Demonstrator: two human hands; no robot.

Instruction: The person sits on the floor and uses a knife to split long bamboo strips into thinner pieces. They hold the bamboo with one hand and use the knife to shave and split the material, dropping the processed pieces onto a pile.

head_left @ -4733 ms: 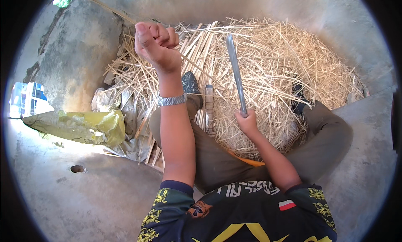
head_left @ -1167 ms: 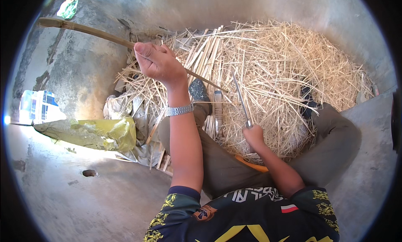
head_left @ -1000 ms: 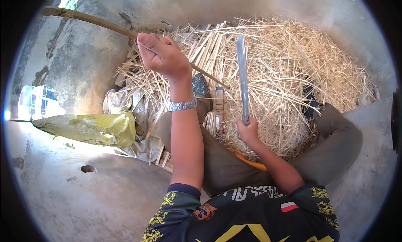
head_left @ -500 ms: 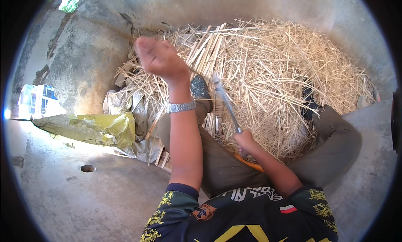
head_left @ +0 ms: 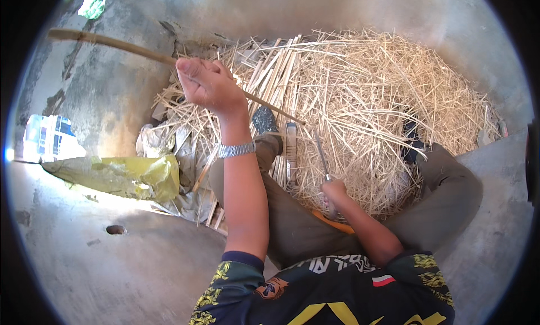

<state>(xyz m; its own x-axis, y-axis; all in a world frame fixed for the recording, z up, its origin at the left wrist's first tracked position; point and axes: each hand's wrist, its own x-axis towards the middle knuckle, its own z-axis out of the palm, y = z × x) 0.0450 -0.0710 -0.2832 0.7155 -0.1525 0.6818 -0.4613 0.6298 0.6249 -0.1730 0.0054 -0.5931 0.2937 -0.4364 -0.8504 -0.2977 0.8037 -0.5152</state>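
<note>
Raised over the left side of the straw, my left hand (head_left: 211,89) is closed round a long brown bamboo strip (head_left: 121,44). The strip slants from the upper left, through my fist, down toward the middle of the pile. Its lower tip ends close to the far end of a knife blade (head_left: 321,153). My right hand (head_left: 336,192), low between my legs, grips the handle of that long, narrow knife, with the blade pointing up and away. Most of the handle is hidden by my fingers.
A heap of straw-coloured shavings (head_left: 388,89) covers the floor between and beyond my legs. Split strips (head_left: 281,66) lie left of it. A yellow sack (head_left: 135,173) is at the left, near a small hole (head_left: 116,230) in the concrete. Concrete walls (head_left: 360,10) enclose the far side.
The bamboo strip now shows lengthwise across my left fist, where before it could not be made out. The knife blade has swung slightly rightward and its tip sits lower.
</note>
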